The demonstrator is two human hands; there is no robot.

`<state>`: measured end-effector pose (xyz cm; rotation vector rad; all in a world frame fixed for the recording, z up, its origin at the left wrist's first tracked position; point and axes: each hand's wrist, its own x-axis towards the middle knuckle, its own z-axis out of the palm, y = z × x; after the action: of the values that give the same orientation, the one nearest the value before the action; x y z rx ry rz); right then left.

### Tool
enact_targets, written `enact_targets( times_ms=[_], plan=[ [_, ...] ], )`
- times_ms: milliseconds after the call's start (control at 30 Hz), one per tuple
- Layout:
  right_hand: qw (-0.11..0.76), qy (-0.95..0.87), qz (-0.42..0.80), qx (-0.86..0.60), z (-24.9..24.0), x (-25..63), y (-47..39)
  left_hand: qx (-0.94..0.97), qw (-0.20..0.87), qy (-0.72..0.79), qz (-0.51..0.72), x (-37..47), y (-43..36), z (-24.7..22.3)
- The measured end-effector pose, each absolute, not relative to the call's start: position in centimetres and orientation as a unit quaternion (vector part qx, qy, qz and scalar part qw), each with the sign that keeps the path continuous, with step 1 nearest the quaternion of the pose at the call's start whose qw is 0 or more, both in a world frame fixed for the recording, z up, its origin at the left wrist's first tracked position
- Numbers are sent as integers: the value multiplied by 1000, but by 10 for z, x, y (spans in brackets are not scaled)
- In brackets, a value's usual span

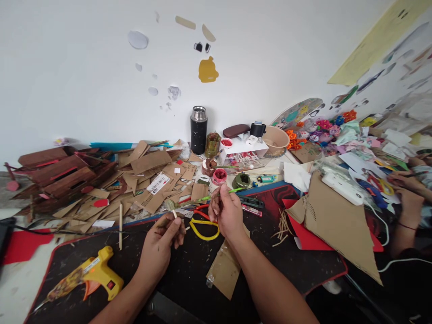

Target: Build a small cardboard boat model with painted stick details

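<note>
My left hand (161,240) pinches a short pale stick (174,213) that points up, its upper end beside the greenish bristle tip of a paintbrush (171,205). Fingers of my right hand (228,211) are closed round the brush's green handle (236,190), which slants up to the right. Brown stains mark the fingers of both hands. Just behind the hands stand small paint pots, one pinkish red (219,175) and one dark green (241,180). Yellow-and-red-handled scissors (204,229) lie between the hands, partly behind my right hand.
A yellow glue gun (101,272) lies front left. Cardboard scraps (148,180) and brown painted pieces (64,171) cover the back left. A black flask (199,130) stands by the wall. Cardboard (340,220) on red sheets lies right; another person's hands (408,198) are at the far right.
</note>
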<state>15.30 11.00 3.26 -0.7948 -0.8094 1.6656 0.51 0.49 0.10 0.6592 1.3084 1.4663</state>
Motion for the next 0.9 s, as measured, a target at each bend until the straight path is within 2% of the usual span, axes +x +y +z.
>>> enact_targets(
  times_ms=[900],
  plan=[
    [536,-337,708,-314,35,156,109,298,502,563,586,4,3,-1]
  ],
)
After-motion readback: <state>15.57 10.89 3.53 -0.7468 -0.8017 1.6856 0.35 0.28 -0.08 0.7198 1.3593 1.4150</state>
